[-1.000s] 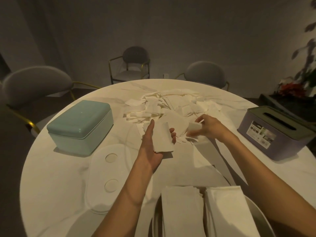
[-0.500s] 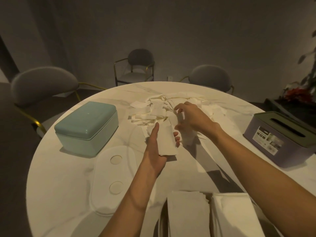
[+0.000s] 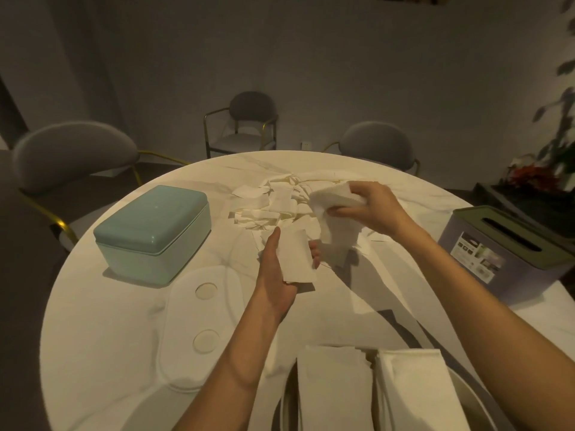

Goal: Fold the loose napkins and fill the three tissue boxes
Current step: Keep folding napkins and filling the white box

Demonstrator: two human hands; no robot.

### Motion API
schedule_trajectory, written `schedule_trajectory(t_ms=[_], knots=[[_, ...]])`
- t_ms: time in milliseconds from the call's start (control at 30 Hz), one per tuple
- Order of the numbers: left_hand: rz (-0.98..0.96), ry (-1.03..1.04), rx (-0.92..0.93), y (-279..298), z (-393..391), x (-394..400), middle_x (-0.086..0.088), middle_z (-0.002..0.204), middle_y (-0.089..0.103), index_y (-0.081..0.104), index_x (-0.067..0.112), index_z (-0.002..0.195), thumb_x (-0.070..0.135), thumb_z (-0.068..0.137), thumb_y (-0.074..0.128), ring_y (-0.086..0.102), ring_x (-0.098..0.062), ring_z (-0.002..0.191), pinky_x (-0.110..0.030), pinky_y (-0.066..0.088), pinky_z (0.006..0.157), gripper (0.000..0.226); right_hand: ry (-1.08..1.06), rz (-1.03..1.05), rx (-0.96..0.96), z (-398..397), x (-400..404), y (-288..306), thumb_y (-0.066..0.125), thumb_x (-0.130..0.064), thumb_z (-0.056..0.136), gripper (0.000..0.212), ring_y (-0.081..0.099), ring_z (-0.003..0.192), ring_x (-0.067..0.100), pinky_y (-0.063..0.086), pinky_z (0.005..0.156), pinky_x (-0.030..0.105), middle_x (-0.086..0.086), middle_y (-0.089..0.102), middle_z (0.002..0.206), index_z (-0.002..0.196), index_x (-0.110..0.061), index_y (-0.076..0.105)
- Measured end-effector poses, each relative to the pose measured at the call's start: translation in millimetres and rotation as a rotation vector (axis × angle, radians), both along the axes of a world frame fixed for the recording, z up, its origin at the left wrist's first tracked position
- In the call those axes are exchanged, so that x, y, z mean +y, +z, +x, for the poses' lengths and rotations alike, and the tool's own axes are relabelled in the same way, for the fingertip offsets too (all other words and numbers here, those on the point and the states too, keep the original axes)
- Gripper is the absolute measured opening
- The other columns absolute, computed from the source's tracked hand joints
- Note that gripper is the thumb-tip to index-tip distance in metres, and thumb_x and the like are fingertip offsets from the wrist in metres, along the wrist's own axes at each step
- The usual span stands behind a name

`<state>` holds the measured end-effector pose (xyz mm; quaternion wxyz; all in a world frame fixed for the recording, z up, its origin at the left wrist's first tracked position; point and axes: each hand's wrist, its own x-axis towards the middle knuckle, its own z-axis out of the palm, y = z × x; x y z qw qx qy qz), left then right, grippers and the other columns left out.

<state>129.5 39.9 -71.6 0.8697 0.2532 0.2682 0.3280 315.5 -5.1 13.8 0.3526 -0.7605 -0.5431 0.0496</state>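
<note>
- The loose napkins [image 3: 273, 203] lie in a jumbled heap at twelve o'clock on the round marble surface [image 3: 109, 331], well beyond the person's forearms.
- They look thin, soft and very light; a sheet probably crumples or tears if pulled hard, so it is best taken by an edge or corner with a gentle pinch.
- The right hand [image 3: 370, 206] is raised just above the heap at one o'clock, its fingers [image 3: 342, 211] curled round a white napkin [image 3: 336, 225] that hangs limp below the hand.
- The left hand [image 3: 273, 275] sits near the centre, palm up and nearly flat, with a folded napkin stack [image 3: 297, 258] held between the straight thumb and the fingers under it.
- The teal tissue box [image 3: 152, 231] stands lidded at ten o'clock; the purple tissue box [image 3: 510, 253] with a slotted top stands at three o'clock.
- A white lid [image 3: 202, 325] lies flat at eight o'clock.
- Two folded napkin piles [image 3: 336, 390] rest in a third container at six o'clock, mostly cut off by the frame.
</note>
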Motion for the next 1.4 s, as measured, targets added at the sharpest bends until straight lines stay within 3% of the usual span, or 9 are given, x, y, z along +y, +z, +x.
schedule_trajectory(t_ms=[100,200,300,400,600,900,1133,1300,1400], knots=[[0.041,-0.017,0.049,0.2,-0.9,-1.5,-0.012,0.093,0.074,0.07,0.014,0.113,0.048,0.102,0.053,0.069,-0.024,0.075,-0.035,0.056,0.07,0.039,-0.035,0.041,0.342,-0.7,-26.8,6.8,0.084,-0.05,0.075,0.059,0.059,0.109,0.019,0.053,0.09,0.036,-0.006,0.063,0.123,0.125,-0.024,0.066],[0.025,-0.086,0.053,0.6,1.5,-7.0,-0.012,0.109,0.076,0.07,0.017,0.122,0.05,0.101,0.056,0.072,-0.031,0.094,-0.047,0.055,0.094,0.041,0.077,-0.029,0.679,-7.7,-46.6,-4.4,0.091,-0.058,0.058,0.091,0.061,0.115,0.022,0.049,0.106,0.046,-0.004,0.065,0.125,0.137,-0.023,0.06],[0.021,-0.222,0.061,6.5,5.4,-21.5,-0.019,0.112,0.074,0.07,0.012,0.126,0.059,0.101,0.051,0.071,-0.037,0.097,-0.047,0.06,0.084,0.056,0.066,-0.083,0.822,-25.9,-52.2,-25.8,0.091,-0.044,0.057,0.079,0.064,0.11,0.02,0.055,0.093,0.033,-0.004,0.071,0.115,0.129,-0.023,0.066],[0.017,-0.313,-0.037,6.1,7.1,-30.3,-0.02,0.104,0.073,0.068,0.013,0.129,0.068,0.101,0.041,0.071,-0.035,0.084,-0.042,0.06,0.068,0.068,0.042,-0.045,0.627,-31.8,-56.9,-47.9,0.09,-0.037,0.07,0.051,0.068,0.094,0.009,0.055,0.065,0.017,-0.008,0.072,0.107,0.116,-0.026,0.071],[0.125,-0.367,0.026,3.1,8.5,-31.6,-0.018,0.108,0.075,0.066,0.016,0.129,0.078,0.095,0.032,0.074,-0.034,0.085,-0.045,0.056,0.075,0.079,0.036,0.081,0.464,-15.6,-74.2,-61.2,0.088,-0.03,0.076,0.038,0.07,0.079,0.021,0.061,0.071,0.027,-0.002,0.075,0.091,0.109,-0.025,0.072],[0.167,-0.526,0.04,9.5,11.0,-39.3,-0.021,0.099,0.07,0.079,0.013,0.112,0.075,0.097,0.032,0.068,-0.033,0.081,-0.04,0.059,0.071,0.079,0.203,0.106,0.395,-10.7,-89.2,-51.8,0.079,-0.028,0.084,0.019,0.07,0.095,0.012,0.059,0.081,0.024,-0.011,0.075,0.099,0.102,-0.021,0.077],[0.321,-0.646,0.098,10.6,7.9,-40.3,-0.022,0.107,0.071,0.076,0.025,0.12,0.089,0.085,0.03,0.067,-0.033,0.081,-0.041,0.054,0.068,0.086,0.202,0.012,0.217,-6.6,-90.9,-58.7,0.078,-0.059,0.071,0.06,0.06,0.107,-0.005,0.049,0.078,0.01,-0.028,0.063,0.12,0.125,-0.039,0.064],[0.494,-0.593,0.309,14.5,0.5,-31.0,-0.022,0.111,0.072,0.063,0.013,0.13,0.076,0.068,0.076,0.07,-0.035,0.078,-0.049,0.059,0.077,0.089,0.277,0.032,0.324,1.6,-98.4,-59.6,0.078,-0.038,0.082,0.045,0.069,0.1,0.01,0.06,0.085,0.027,-0.012,0.073,0.11,0.123,-0.022,0.07],[0.883,-0.311,0.458,4.9,-0.9,-18.1,-0.016,0.112,0.071,0.064,0.014,0.117,0.048,0.074,0.09,0.074,-0.033,0.089,-0.046,0.063,0.081,0.06,0.252,0.086,0.33,3.5,-97.1,-64.9,0.078,-0.035,0.084,0.038,0.07,0.099,0.014,0.061,0.088,0.035,-0.007,0.075,0.106,0.117,-0.017,0.072]])
